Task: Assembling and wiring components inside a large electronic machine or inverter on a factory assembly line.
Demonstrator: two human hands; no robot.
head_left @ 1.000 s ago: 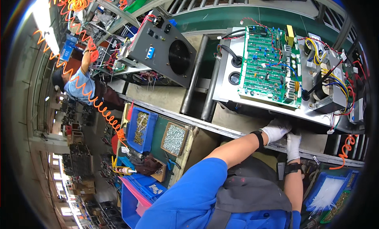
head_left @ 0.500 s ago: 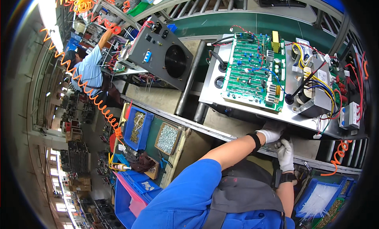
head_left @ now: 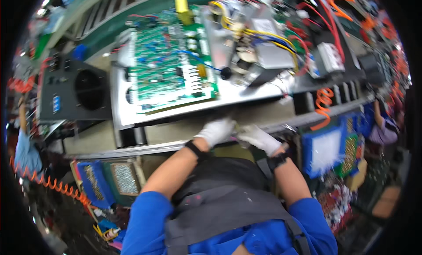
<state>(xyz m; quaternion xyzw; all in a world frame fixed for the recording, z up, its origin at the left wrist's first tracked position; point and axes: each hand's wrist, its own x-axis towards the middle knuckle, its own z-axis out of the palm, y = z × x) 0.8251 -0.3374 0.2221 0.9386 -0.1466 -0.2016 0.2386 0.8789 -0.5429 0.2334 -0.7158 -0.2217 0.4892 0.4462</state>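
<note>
My left hand (head_left: 216,132), in a white glove, is at the front edge of the metal chassis (head_left: 176,106), its fingertips smeared by motion. Close to its right, my right hand (head_left: 260,139) is gloved too, with its fingers curled together toward the left one. Whatever lies between the fingertips is too blurred to name. On the chassis above the hands sits a green circuit board (head_left: 162,74) full of components. Right of the board are metal-cased parts with a bundle of yellow and blue wires (head_left: 268,35).
A dark panel with a round fan opening (head_left: 90,90) stands at left. Front left are a blue bin (head_left: 94,184) and a tray of small screws (head_left: 125,178). A blue bin of white cable ties (head_left: 323,151) is at right, near an orange coiled hose (head_left: 323,107). Other people work at both sides.
My view has swung to the right, so the chassis and hands appear farther left. The hands now show a little apart, just in front of the chassis edge; earlier the left one reached under it.
</note>
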